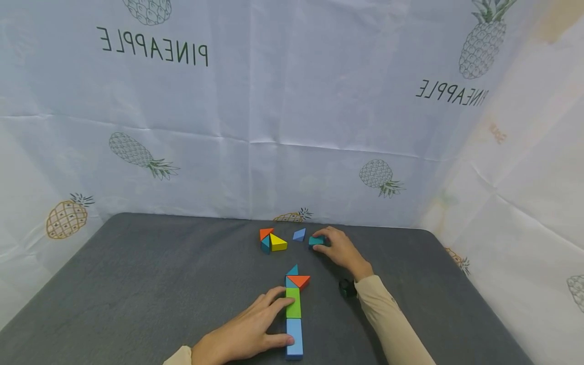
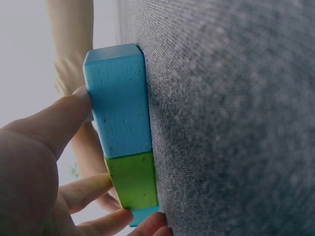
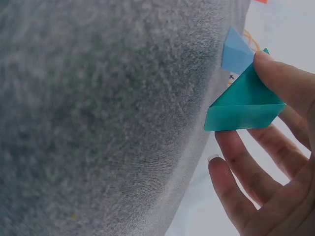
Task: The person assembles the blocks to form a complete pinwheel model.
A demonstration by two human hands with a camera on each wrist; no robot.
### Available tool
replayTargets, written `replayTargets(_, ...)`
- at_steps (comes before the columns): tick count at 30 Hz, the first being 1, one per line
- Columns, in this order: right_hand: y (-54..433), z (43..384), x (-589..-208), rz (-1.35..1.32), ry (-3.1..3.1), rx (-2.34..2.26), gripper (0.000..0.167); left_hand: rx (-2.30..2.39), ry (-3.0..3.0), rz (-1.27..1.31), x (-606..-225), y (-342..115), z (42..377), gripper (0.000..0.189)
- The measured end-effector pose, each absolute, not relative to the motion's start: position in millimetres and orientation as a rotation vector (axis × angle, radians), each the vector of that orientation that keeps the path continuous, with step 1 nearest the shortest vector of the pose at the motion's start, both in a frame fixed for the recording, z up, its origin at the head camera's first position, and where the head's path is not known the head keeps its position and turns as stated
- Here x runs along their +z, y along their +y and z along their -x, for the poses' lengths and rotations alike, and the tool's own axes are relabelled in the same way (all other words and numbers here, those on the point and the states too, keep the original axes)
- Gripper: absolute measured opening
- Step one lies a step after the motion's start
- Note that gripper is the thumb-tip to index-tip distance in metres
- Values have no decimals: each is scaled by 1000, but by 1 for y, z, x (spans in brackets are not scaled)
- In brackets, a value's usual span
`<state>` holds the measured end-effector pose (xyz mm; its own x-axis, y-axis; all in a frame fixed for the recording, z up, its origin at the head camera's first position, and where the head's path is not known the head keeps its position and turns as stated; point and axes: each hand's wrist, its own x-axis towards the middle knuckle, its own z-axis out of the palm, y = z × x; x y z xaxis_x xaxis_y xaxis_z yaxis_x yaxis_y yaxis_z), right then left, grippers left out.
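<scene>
My right hand [image 1: 342, 252] pinches a teal triangular block [image 3: 243, 115] between thumb and fingers at the far side of the table. In the right wrist view the thumb is at one corner and fingertips lie along the opposite side. Nearer to me, my left hand [image 1: 246, 325] rests along a row of blocks, its fingers extended. The thumb touches a light blue rectangular block [image 1: 295, 350], and fingers reach a green rectangular block [image 1: 295, 310] set end to end with it. Beyond the green block lie an orange triangular block [image 1: 299, 280] and two blue triangular blocks [image 1: 293, 270].
A blue slanted block [image 1: 298, 234] lies left of my right hand. Farther left, an orange block [image 1: 265, 232], a yellow triangular block [image 1: 278, 244] and a blue block [image 1: 265, 245] sit together. A pineapple-print cloth [image 1: 292, 101] hangs behind the dark grey table [image 1: 182, 274].
</scene>
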<state>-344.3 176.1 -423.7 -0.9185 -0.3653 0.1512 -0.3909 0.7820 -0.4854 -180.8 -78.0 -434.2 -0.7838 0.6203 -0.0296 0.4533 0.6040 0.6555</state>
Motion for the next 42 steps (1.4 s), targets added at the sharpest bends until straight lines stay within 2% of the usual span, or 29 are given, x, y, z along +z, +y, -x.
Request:
replayTargets(30,162,321,-424,-505,-2820,1103,26,955,2563,-872,-435,-79,181,73)
replayTargets(42,155,309,-419,-562,-2815,1140,18,947,2572,-864,-435,-79,181,73)
